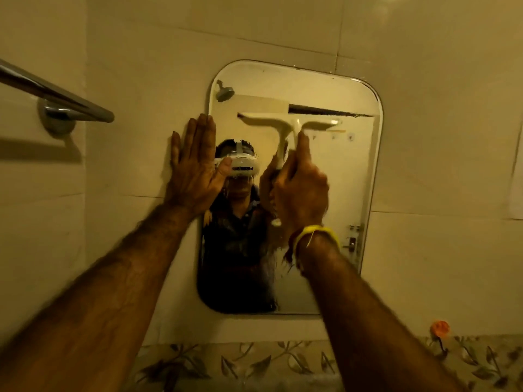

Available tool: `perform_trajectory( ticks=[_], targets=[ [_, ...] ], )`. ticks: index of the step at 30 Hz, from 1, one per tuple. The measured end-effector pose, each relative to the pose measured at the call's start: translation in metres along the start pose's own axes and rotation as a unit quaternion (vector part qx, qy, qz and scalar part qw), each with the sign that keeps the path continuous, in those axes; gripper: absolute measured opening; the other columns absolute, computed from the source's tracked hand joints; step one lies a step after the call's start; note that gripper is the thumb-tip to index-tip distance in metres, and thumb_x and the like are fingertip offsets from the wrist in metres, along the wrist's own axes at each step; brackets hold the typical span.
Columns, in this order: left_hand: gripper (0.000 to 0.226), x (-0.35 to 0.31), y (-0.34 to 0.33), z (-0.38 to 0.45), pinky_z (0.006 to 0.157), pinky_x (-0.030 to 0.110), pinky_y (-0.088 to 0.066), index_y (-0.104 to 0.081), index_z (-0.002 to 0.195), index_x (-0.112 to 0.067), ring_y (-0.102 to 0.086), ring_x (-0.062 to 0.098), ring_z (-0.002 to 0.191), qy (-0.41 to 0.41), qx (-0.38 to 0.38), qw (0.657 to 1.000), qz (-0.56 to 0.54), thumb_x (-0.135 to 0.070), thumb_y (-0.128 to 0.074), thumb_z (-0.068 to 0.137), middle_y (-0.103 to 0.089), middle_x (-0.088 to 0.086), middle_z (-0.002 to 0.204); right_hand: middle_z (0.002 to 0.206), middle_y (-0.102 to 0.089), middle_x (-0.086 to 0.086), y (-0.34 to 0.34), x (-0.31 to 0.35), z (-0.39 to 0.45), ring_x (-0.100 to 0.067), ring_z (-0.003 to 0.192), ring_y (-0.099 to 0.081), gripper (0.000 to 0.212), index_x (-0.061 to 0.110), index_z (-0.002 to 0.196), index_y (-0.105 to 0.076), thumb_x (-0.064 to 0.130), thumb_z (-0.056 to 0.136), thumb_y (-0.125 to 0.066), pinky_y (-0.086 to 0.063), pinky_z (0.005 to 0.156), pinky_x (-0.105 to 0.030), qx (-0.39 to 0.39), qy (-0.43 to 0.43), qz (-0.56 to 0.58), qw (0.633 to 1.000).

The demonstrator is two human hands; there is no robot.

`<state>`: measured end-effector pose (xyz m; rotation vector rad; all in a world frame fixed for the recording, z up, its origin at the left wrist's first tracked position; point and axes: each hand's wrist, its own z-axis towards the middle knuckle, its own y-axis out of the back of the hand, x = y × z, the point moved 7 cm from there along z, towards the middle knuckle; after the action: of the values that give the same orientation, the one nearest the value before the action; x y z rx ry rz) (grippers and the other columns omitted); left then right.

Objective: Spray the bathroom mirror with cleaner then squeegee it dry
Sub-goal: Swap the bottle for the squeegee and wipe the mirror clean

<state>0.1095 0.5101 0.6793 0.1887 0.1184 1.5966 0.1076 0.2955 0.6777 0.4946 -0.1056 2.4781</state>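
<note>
A rounded rectangular mirror (pixel 348 176) hangs on the tiled wall straight ahead. My right hand (pixel 300 190) is shut on the handle of a white squeegee (pixel 285 124), whose blade lies level across the mirror's upper part. My left hand (pixel 195 168) rests flat with fingers together and pointing up, on the wall at the mirror's left edge. Wet streaks and droplets show on the lower left glass. A yellow band circles my right wrist. No spray bottle is in view.
A chrome towel bar (pixel 56 93) juts out from the wall at upper left. A floral tile border (pixel 254 363) runs below the mirror. A small orange hook (pixel 440 328) sits on the wall at lower right.
</note>
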Motion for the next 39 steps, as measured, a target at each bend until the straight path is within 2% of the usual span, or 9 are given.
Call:
perform_trajectory(
  ticks=[4,10,14,20,25,29,33,37,39],
  targets=[
    [0.078,0.002,0.001,0.000,0.123,0.041,0.014,0.005,0.159,-0.012,0.004,0.020,0.156,0.011,-0.032,0.999,-0.031,-0.046,-0.037,0.103,0.002,0.007,0.169,0.069,-0.058,-0.001,-0.002,0.015,0.033,-0.017,0.057,-0.058,0.051,0.031,0.152,-0.028,0.031,0.103,-0.039,-0.051,0.051,-0.028,0.003,0.043,-0.013,0.999],
    [0.088,0.007,0.001,0.000,0.124,0.044,0.010,0.004,0.160,-0.009,0.008,0.019,0.155,0.013,-0.029,0.995,-0.093,-0.042,-0.052,0.101,0.005,0.007,0.169,0.070,-0.057,0.000,-0.010,-0.011,-0.027,-0.012,0.053,-0.047,0.055,0.030,0.153,-0.029,0.036,0.101,-0.047,-0.032,0.048,-0.022,0.055,0.087,-0.052,0.993],
    [0.100,0.007,0.006,-0.001,0.125,0.051,0.003,0.003,0.159,-0.004,0.007,0.025,0.156,0.034,-0.058,0.990,-0.127,-0.048,-0.059,0.095,0.006,0.010,0.168,0.067,-0.054,0.001,-0.022,0.029,0.016,-0.014,0.052,-0.051,0.053,0.034,0.150,-0.031,0.029,0.101,-0.048,-0.044,0.045,-0.024,0.045,0.131,-0.041,0.990],
    [0.110,0.008,0.011,-0.003,0.124,0.057,-0.003,0.007,0.158,-0.004,0.009,0.025,0.155,0.055,-0.054,0.983,-0.166,-0.047,-0.067,0.089,0.009,0.014,0.167,0.072,-0.055,-0.003,-0.031,0.031,0.007,-0.013,0.055,-0.047,0.053,0.034,0.150,-0.032,0.027,0.101,-0.049,-0.036,0.045,-0.023,0.072,0.158,-0.023,0.985],
    [0.106,0.005,0.012,-0.004,0.125,0.046,0.008,0.002,0.158,-0.002,0.009,0.028,0.155,0.037,-0.021,0.989,-0.143,-0.062,-0.052,0.091,0.007,0.016,0.167,0.069,-0.053,0.004,-0.020,-0.020,-0.052,-0.006,0.052,-0.035,0.050,0.024,0.146,-0.044,0.022,0.098,-0.056,-0.010,0.050,-0.007,0.067,0.175,-0.056,0.981],
    [0.107,0.005,0.008,-0.006,0.120,0.033,0.018,0.003,0.159,-0.006,0.012,0.029,0.154,0.069,-0.004,0.989,-0.131,-0.054,-0.064,0.091,0.008,0.012,0.168,0.065,-0.047,0.005,-0.022,0.008,0.000,-0.011,0.049,-0.042,0.047,0.031,0.146,-0.041,0.026,0.100,-0.050,-0.024,0.043,-0.014,0.019,0.162,-0.045,0.986],
    [0.108,0.004,0.009,-0.007,0.120,0.038,0.017,0.008,0.160,-0.011,0.016,0.026,0.154,0.102,0.019,0.985,-0.139,-0.056,-0.063,0.091,0.012,0.010,0.168,0.069,-0.055,-0.002,-0.020,0.003,0.006,-0.017,0.052,-0.050,0.049,0.031,0.149,-0.036,0.030,0.101,-0.045,-0.047,0.046,-0.027,0.031,0.162,-0.026,0.986],
    [0.114,0.004,0.005,-0.026,0.117,0.037,0.024,0.014,0.158,-0.013,0.022,0.020,0.152,0.093,0.061,0.983,-0.144,-0.067,-0.056,0.087,0.018,0.006,0.167,0.074,-0.063,-0.005,-0.006,-0.051,-0.050,-0.010,0.052,-0.041,0.053,0.023,0.150,-0.037,0.031,0.100,-0.054,-0.029,0.047,-0.017,0.053,0.150,-0.068,0.985],
    [0.116,0.005,0.004,-0.032,0.119,0.042,0.022,0.015,0.158,-0.014,0.025,0.017,0.150,0.088,0.071,0.986,-0.126,-0.068,-0.057,0.086,0.019,0.005,0.166,0.073,-0.064,-0.006,-0.005,-0.058,-0.052,-0.012,0.050,-0.042,0.053,0.023,0.149,-0.038,0.030,0.099,-0.055,-0.030,0.048,-0.020,0.042,0.157,-0.081,0.983]
  ],
)
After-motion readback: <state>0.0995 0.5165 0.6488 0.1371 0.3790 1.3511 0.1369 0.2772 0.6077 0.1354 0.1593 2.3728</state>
